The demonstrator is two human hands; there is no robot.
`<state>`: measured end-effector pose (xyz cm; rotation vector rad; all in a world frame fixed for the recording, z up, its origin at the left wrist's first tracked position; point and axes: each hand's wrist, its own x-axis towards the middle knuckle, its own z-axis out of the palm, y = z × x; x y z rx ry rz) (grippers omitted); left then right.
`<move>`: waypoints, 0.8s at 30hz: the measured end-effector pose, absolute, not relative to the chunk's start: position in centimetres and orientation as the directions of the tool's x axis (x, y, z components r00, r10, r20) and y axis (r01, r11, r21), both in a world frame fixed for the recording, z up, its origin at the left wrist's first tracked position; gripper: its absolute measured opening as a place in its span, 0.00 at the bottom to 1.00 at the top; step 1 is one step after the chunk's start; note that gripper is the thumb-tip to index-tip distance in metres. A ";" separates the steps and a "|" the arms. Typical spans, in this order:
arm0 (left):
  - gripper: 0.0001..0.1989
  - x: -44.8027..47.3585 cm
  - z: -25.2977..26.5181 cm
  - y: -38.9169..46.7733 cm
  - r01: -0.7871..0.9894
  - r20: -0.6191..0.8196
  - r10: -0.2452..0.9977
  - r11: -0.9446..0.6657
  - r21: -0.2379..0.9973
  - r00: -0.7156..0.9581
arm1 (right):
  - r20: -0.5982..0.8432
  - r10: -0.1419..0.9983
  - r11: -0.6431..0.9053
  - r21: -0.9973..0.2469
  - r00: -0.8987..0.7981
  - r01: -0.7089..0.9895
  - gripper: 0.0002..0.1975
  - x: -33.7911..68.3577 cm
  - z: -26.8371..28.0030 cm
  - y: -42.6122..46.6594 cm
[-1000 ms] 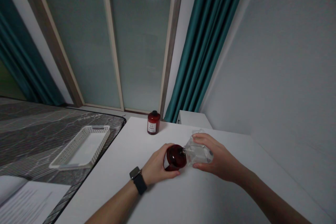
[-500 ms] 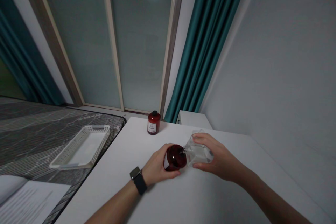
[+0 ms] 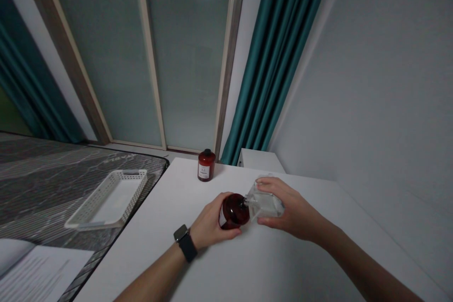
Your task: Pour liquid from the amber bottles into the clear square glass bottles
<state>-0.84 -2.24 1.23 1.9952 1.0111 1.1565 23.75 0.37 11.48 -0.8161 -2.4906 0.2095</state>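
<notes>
My left hand, with a dark watch on its wrist, is wrapped round a dark red-brown bottle that leans to the right over the white table. Part of a white label shows at its left side. A clear, square-sided bottle is tipped nearly on its side in my right hand, held between thumb and fingers. Its narrow neck meets the mouth of the brown bottle; how far it reaches in cannot be made out. Some clear liquid seems to lie inside the clear bottle.
A second red-brown bottle with a black cap and white label stands upright near the far edge of the white table. To the left, a white perforated basket and an open book lie on a grey patterned surface.
Both hands and their bottles keep the same pose, neck to mouth. The whole view has shifted very slightly.
</notes>
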 end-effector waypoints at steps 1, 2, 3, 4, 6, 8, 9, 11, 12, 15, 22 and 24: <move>0.37 -0.8 1.2 -2.2 0.307 0.428 0.843 -0.522 0.796 0.325 | 0.418 0.586 0.810 -0.290 -0.694 0.509 0.29 23.7 11.5 0.4; 0.37 -0.8 1.2 -2.2 0.305 0.431 0.842 -0.525 0.795 0.325 | 0.417 0.582 0.813 -0.285 -0.698 0.508 0.29 23.7 11.5 0.4; 0.37 -0.8 1.2 -2.2 0.305 0.433 0.841 -0.527 0.793 0.326 | 0.416 0.578 0.816 -0.280 -0.702 0.506 0.29 23.7 11.6 0.4; 0.37 -0.8 1.1 -2.2 0.307 0.433 0.840 -0.528 0.792 0.327 | 0.413 0.575 0.818 -0.276 -0.706 0.505 0.30 23.7 11.6 0.4; 0.37 -0.8 1.1 -2.2 0.310 0.432 0.841 -0.527 0.791 0.326 | 0.409 0.571 0.821 -0.272 -0.712 0.503 0.30 23.7 11.6 0.4; 0.37 -0.8 1.1 -2.3 0.310 0.430 0.842 -0.525 0.793 0.327 | 0.407 0.569 0.822 -0.271 -0.714 0.501 0.30 23.7 11.6 0.5; 0.38 -0.8 1.1 -2.3 0.308 0.429 0.842 -0.524 0.794 0.327 | 0.406 0.569 0.822 -0.271 -0.715 0.500 0.30 23.7 11.6 0.4; 0.38 -0.8 1.1 -2.3 0.303 0.428 0.842 -0.523 0.797 0.328 | 0.405 0.568 0.823 -0.270 -0.717 0.500 0.30 23.7 11.6 0.4; 0.38 -0.8 1.1 -2.3 0.302 0.428 0.842 -0.523 0.797 0.328 | 0.402 0.570 0.822 -0.271 -0.717 0.501 0.30 23.7 11.7 0.4; 0.38 -0.8 1.2 -2.3 0.303 0.425 0.844 -0.519 0.799 0.326 | 0.395 0.576 0.817 -0.279 -0.715 0.504 0.30 23.7 11.7 0.4; 0.38 -0.8 1.2 -2.3 0.305 0.422 0.849 -0.513 0.802 0.319 | 0.389 0.569 0.822 -0.278 -0.724 0.497 0.30 23.7 11.7 0.4; 0.38 -0.8 1.2 -2.3 0.301 0.421 0.848 -0.514 0.803 0.322 | 0.383 0.575 0.818 -0.281 -0.723 0.502 0.30 23.7 11.8 0.4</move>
